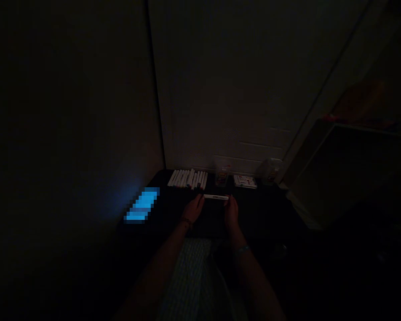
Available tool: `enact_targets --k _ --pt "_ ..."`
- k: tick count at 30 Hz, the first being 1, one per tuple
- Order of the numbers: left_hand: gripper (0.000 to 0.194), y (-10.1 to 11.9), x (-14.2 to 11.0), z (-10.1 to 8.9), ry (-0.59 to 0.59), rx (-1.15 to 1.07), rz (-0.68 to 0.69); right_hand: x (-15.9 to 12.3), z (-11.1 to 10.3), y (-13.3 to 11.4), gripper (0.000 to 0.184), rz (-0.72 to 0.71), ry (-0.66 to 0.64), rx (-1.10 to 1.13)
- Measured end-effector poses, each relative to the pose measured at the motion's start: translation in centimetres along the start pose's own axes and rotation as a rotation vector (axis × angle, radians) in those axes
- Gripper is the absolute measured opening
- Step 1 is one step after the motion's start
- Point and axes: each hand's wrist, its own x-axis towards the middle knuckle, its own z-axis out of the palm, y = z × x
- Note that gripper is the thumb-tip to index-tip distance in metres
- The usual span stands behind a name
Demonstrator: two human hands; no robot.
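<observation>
A dark table (263, 209) meets a pale panelled wall (220, 89) in a dim room. The left hand (193, 209) and right hand (231, 211) hold one white marker (215, 197) between closed fingers. Beyond the fingertips lie about twelve white markers (187, 179), one printed box (245, 181) and two clear jars (221, 177); one blurred blue screen (142, 205) glows farther left.

pixelated: blue screen (142, 205) | too small, dark: white marker (215, 197) lettering

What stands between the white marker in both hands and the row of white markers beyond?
Nothing visible: only the dark tabletop lies between the white marker and the row of white markers, though the light is dim.
</observation>
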Motion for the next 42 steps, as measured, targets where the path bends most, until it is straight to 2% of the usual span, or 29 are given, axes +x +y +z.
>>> enact_targets --k 4,9,14,21,25,30,37,42 --pt "0.037 0.3 -0.2 -0.4 -0.020 -0.020 0.036 0.1 0.0 0.2 0.030 0.014 -0.010 0.117" --pt "0.027 0.7 -0.4 -0.8 -0.052 -0.005 -0.008 -0.2 0.2 -0.1 0.030 0.058 -0.016 0.035" --pt "0.030 0.7 -0.3 -0.6 -0.030 0.006 -0.028 -0.3 0.2 -0.6 0.030 0.075 0.031 0.099" --pt "0.037 0.1 -0.1 -0.3 -0.052 0.030 -0.016 -0.1 0.2 -0.6 0.030 0.121 0.026 0.158" --pt "0.037 0.0 0.0 -0.1 -0.037 0.034 -0.013 -0.1 0.1 -0.7 0.031 0.123 -0.023 0.170" --pt "0.036 0.1 -0.1 -0.3 -0.028 -0.008 -0.004 -0.2 0.3 -0.9 0.034 0.123 0.018 0.183" --pt "0.043 0.2 -0.3 -0.7 -0.044 -0.037 0.052 -0.3 0.3 -1.2 0.032 0.142 -0.047 0.245" --pt "0.037 0.2 -0.2 -0.7 -0.058 -0.027 -0.013 -0.3 0.4 -1.1 0.035 0.150 -0.049 0.117"
